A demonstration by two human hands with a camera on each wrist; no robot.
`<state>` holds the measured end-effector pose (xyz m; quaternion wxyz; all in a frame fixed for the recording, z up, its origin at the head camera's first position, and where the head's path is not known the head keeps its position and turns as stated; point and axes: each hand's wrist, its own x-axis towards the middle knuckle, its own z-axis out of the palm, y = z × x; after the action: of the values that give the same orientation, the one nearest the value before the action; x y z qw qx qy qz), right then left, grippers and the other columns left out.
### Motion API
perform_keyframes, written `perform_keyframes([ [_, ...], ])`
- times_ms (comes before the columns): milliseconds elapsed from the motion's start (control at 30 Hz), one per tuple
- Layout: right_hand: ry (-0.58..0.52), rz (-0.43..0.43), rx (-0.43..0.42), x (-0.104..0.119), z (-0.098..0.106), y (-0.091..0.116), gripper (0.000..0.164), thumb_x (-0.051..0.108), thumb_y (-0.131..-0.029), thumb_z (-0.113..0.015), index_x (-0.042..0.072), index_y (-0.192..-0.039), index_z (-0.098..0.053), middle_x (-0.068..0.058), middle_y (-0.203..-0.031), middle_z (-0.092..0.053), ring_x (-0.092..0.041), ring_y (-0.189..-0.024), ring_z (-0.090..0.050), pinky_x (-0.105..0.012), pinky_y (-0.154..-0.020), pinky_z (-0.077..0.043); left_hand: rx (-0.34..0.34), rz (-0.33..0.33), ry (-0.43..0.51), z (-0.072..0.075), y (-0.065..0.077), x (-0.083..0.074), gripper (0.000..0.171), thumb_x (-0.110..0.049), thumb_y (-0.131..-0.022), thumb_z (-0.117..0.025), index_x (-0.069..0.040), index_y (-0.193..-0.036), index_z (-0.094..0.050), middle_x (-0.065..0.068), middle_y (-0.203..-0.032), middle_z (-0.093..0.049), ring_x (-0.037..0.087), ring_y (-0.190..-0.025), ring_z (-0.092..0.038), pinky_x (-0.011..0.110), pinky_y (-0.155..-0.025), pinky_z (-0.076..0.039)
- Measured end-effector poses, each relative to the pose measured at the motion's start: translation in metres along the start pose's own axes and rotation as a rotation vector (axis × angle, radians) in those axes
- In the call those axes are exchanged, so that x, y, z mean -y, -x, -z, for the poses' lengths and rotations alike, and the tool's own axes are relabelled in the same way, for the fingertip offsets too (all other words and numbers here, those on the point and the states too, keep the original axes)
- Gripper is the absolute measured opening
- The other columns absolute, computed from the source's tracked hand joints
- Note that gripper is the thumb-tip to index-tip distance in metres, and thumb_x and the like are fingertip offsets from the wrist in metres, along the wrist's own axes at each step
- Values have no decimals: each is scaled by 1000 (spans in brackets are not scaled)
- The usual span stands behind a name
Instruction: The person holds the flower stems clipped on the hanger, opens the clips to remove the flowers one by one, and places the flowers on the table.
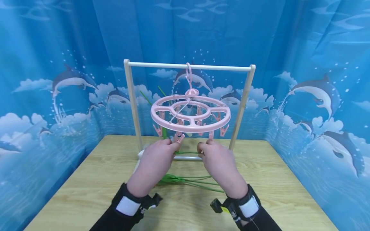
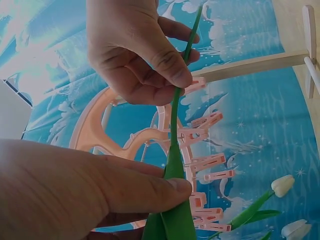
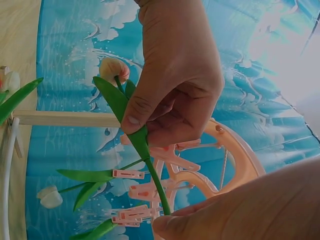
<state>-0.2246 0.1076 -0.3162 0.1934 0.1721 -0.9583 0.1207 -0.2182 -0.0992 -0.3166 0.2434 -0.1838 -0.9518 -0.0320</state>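
Observation:
An artificial tulip with a pale pinkish bloom and green leaves is held between both hands below a pink round clip hanger. My left hand pinches its leaves close to where they join the stem. Farther along, the thumb and fingers of my right hand grip the thin green stem. Pink clothespins dangle from the hanger near both hands. White tulips hang bloom-down from some of them. In the head view the bloom in my left hand is hidden behind that hand.
The hanger hooks over the top bar of a wooden stand. More green stems lie bunched on the wooden table nearer to me, partly behind the left wrist. Blue dolphin-print curtains surround the table at the back and sides.

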Motion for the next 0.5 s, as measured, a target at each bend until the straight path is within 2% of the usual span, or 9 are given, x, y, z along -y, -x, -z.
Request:
perform_keyframes([
  [200, 3, 4, 23, -1, -2, -1, 9, 19, -94, -87, 22, -95, -79, 1, -94, -75, -13, -64, -58, -27, -53, -45, 7, 10, -2, -1, 0, -1, 22, -19, -97, -84, -25, -118, -82, -1, -100, -81, 15, -74, -66, 26, -59, -52],
  [367, 24, 19, 30, -1, -5, -1, 10, 20, -93, -88, 23, -94, -79, -1, -110, -82, -14, -66, -63, -28, -53, -45, 71, 33, 10, -2, -1, -3, 17, -17, -98, -83, -23, -114, -82, 2, -107, -83, 19, -80, -71, 30, -64, -58],
  [500, 25, 23, 40, -1, -7, -2, 10, 17, -93, -88, 22, -97, -80, 2, -107, -83, -15, -73, -69, -29, -57, -49, 110, 51, 6, -3, -2, -4, 19, -15, -98, -82, -23, -114, -82, 3, -107, -84, 20, -83, -74, 31, -66, -61],
])
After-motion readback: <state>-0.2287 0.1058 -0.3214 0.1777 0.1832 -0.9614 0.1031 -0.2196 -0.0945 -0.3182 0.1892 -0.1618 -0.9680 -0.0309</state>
